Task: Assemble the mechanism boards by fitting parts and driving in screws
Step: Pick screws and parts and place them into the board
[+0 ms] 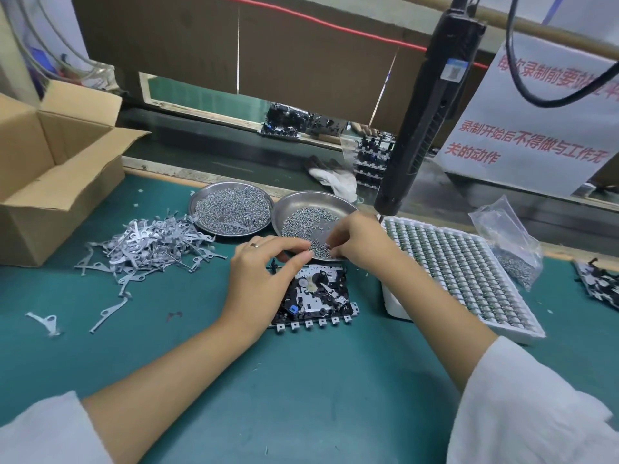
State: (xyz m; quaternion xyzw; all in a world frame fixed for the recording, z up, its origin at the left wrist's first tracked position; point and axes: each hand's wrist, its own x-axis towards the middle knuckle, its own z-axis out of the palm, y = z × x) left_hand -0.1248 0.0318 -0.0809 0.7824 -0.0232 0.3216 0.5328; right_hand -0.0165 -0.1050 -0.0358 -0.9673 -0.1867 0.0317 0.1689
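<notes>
A green table (301,380) is carrying a mechanism board (318,296) at centre, two screw dishes (231,209) at 12 o'clock, loose metal levers (150,246) at 10, a cardboard box (50,182) at 9, and a parts tray (469,272) at 3.

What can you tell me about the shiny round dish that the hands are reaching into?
The round dish looks like thin silvery metal with a raised rim. It sits tilted on the green mat, its left edge lying over the rim of a fuller dish. A loose heap of small screws lies in its lower half, and the upper part is bare. The right hand has its fingers curled down into the screws, while the left hand covers its near edge.
</notes>
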